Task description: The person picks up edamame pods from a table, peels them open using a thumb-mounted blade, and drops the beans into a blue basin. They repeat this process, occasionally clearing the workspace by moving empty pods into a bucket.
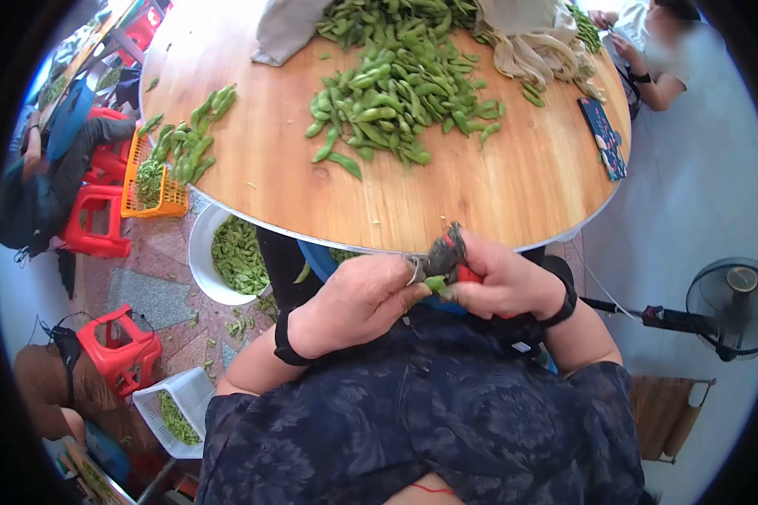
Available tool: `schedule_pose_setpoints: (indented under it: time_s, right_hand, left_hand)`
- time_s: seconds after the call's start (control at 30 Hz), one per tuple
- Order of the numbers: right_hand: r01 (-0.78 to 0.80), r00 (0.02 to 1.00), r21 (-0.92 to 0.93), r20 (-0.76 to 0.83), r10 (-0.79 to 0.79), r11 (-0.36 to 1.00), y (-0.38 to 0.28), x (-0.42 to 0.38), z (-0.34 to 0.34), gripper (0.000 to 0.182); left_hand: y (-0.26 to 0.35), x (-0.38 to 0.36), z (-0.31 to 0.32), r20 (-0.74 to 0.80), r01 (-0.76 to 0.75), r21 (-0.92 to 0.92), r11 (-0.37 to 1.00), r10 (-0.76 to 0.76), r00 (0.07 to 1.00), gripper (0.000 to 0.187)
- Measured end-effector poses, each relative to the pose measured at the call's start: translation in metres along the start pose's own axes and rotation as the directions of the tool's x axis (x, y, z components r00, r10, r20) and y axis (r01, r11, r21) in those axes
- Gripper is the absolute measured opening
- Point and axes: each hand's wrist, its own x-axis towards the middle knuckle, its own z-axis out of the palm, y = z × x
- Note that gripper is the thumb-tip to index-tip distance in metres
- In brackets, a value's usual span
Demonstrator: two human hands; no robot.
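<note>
My left hand is closed, with thumb and finger pinching a green soybean pod just off the table's near edge. Close to it, my right hand is wrapped round red-handled scissors, mostly hidden in the grip. A dark grey wrapping stands up between the two hands, at the left fingertips. Beyond them, a large heap of green pods lies on the round wooden table.
A phone lies by the table's right edge, near cloth sacks. Below left are a white bucket of pods, an orange basket, a white basket and red stools. A fan is at right; other people sit around.
</note>
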Motion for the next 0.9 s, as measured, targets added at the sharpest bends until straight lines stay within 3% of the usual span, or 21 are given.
schedule_pose_setpoints:
  time_s: [0.03, 0.07, 0.1, 0.13, 0.23, 0.27, 0.3, 0.37, 0.4, 0.47, 0.5, 0.53, 0.6, 0.63, 0.7, 0.73, 0.77, 0.8, 0.83, 0.87, 0.9]
  right_hand:
    - [0.013, 1.000, -0.009, 0.016, -0.013, 1.000, 0.001, 0.002, 0.002, 0.023]
    - [0.053, 0.998, -0.324, -0.018, -0.062, 0.944, 0.003, 0.003, 0.004, 0.029]
    - [0.076, 0.991, -0.606, -0.040, -0.125, 0.792, 0.002, 0.005, 0.006, 0.034]
    - [0.034, 0.998, -0.673, -0.022, -0.067, 0.739, -0.005, 0.008, 0.006, 0.033]
    - [0.024, 0.996, -0.779, -0.036, -0.084, 0.626, -0.018, 0.023, 0.004, 0.030]
    - [0.070, 0.967, -0.833, -0.078, -0.241, 0.549, -0.021, 0.036, 0.001, 0.028]
    - [0.100, 0.913, -0.882, -0.104, -0.395, 0.461, -0.024, 0.049, -0.001, 0.027]
    - [0.136, 0.867, -0.921, -0.066, -0.493, 0.364, -0.031, 0.083, -0.003, 0.019]
    - [0.154, 0.816, -0.952, -0.029, -0.578, 0.266, -0.033, 0.098, -0.003, 0.013]
    - [0.144, 0.818, -0.965, -0.009, -0.576, 0.220, -0.034, 0.120, 0.000, 0.011]
    - [0.127, 0.823, -0.976, 0.004, -0.568, 0.178, -0.035, 0.125, 0.000, 0.011]
    - [0.131, 0.824, -0.977, 0.011, -0.567, 0.170, -0.036, 0.127, 0.001, 0.011]
    - [0.049, 0.848, -0.974, -0.076, -0.525, 0.221, -0.036, 0.126, 0.002, 0.013]
    - [0.046, 0.851, -0.975, -0.075, -0.520, 0.216, -0.032, 0.125, -0.001, 0.013]
    - [0.156, 0.820, -0.907, -0.102, -0.563, 0.392, -0.022, 0.122, -0.011, 0.019]
    - [0.151, 0.823, -0.908, -0.104, -0.558, 0.391, -0.022, 0.118, -0.012, 0.019]
    - [0.140, 0.842, -0.852, -0.166, -0.514, 0.504, -0.025, 0.111, -0.010, 0.019]
    - [0.126, 0.858, -0.783, -0.222, -0.463, 0.609, -0.028, 0.105, -0.008, 0.020]
    - [0.122, 0.859, -0.784, -0.224, -0.461, 0.609, -0.030, 0.099, -0.006, 0.020]
    - [0.157, 0.861, -0.726, -0.232, -0.453, 0.669, -0.032, 0.095, -0.004, 0.020]
    - [0.190, 0.863, -0.663, -0.238, -0.445, 0.724, -0.035, 0.090, -0.001, 0.020]
  left_hand:
    - [0.001, -0.006, -0.005, -0.012, 0.006, 0.018, 1.000, -0.005, 1.000, 0.007]
    - [0.003, -0.015, -0.011, -0.078, 0.089, -0.087, 0.992, -0.096, 0.992, 0.006]
    - [0.004, -0.025, -0.018, -0.135, 0.160, -0.199, 0.967, -0.189, 0.973, 0.007]
    - [0.000, -0.038, -0.025, -0.229, 0.156, -0.135, 0.979, -0.184, 0.956, 0.011]
    - [-0.008, -0.082, -0.049, -0.456, 0.387, -0.085, 0.918, -0.381, 0.804, 0.025]
    - [-0.009, -0.094, -0.057, -0.529, 0.462, -0.108, 0.880, -0.444, 0.723, 0.030]
    - [-0.012, -0.106, -0.066, -0.581, 0.509, 0.092, 0.856, -0.369, 0.725, 0.034]
    - [-0.024, -0.127, -0.075, -0.666, 0.556, 0.383, 0.738, -0.196, 0.720, 0.039]
    - [-0.019, -0.131, -0.076, -0.672, 0.558, 0.386, 0.734, -0.191, 0.716, 0.039]
    - [-0.010, -0.137, -0.076, -0.735, 0.676, 0.245, 0.695, -0.321, 0.597, 0.038]
    - [-0.010, -0.133, -0.073, -0.749, 0.613, 0.219, 0.759, -0.272, 0.604, 0.033]
    - [-0.012, -0.131, -0.068, -0.754, 0.613, 0.215, 0.760, -0.270, 0.598, 0.033]
    - [-0.015, -0.123, -0.054, -0.659, 0.434, -0.163, 0.886, -0.425, 0.621, 0.026]
    - [-0.006, -0.110, -0.053, -0.576, 0.412, -0.217, 0.885, -0.457, 0.678, 0.021]
    - [-0.011, -0.094, -0.044, -0.393, 0.318, -0.319, 0.893, -0.430, 0.813, 0.019]
    - [-0.010, -0.084, -0.041, -0.282, 0.310, -0.372, 0.875, -0.425, 0.860, 0.020]
    - [-0.008, -0.074, -0.038, -0.278, 0.308, -0.377, 0.874, -0.424, 0.862, 0.020]
    - [-0.005, -0.063, -0.035, -0.163, 0.352, -0.542, 0.763, -0.506, 0.847, 0.020]
    - [-0.003, -0.053, -0.032, -0.035, 0.394, -0.679, 0.620, -0.563, 0.826, 0.021]
    - [-0.005, -0.047, -0.029, -0.034, 0.393, -0.680, 0.620, -0.562, 0.827, 0.021]
    - [-0.007, -0.041, -0.026, 0.007, 0.351, -0.792, 0.500, -0.567, 0.824, 0.023]
